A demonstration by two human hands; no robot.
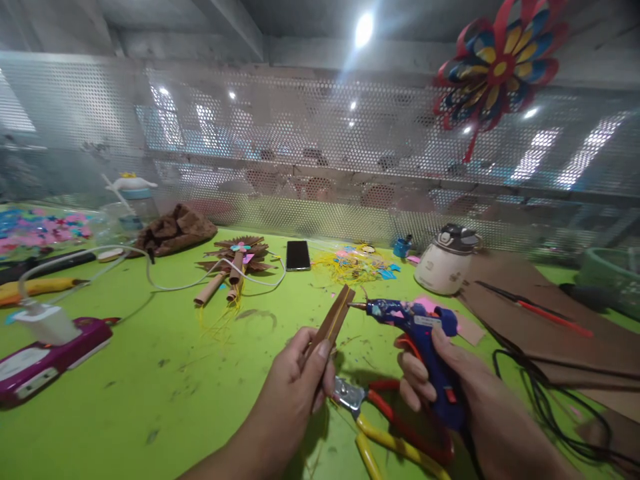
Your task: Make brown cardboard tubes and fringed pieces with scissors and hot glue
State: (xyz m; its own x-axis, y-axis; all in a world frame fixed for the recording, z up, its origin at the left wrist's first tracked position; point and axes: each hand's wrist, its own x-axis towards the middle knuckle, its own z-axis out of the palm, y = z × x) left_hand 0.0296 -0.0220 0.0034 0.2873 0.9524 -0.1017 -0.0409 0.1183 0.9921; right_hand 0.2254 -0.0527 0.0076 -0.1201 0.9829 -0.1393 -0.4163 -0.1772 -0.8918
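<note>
A folded strip of brown cardboard (330,320) is pinched between the thumb and fingers of my left hand (300,373), its upper end pointing away from me. My right hand (450,380) is wrapped round a blue glue gun (400,313), with fingers by its orange trigger. The gun's metal nozzle is at the strip's right edge, near the top. Whether it touches is hard to tell. Pliers with red and yellow handles (385,427) lie on the green table (200,373), partly below my hands.
Brown paper rolls and a paper flower (237,260), a phone (299,255) and yellow shreds (350,265) lie farther back. A white bottle (447,260), brown sheets (540,313) and a black cable (545,400) are right. A purple power strip (55,360) sits left.
</note>
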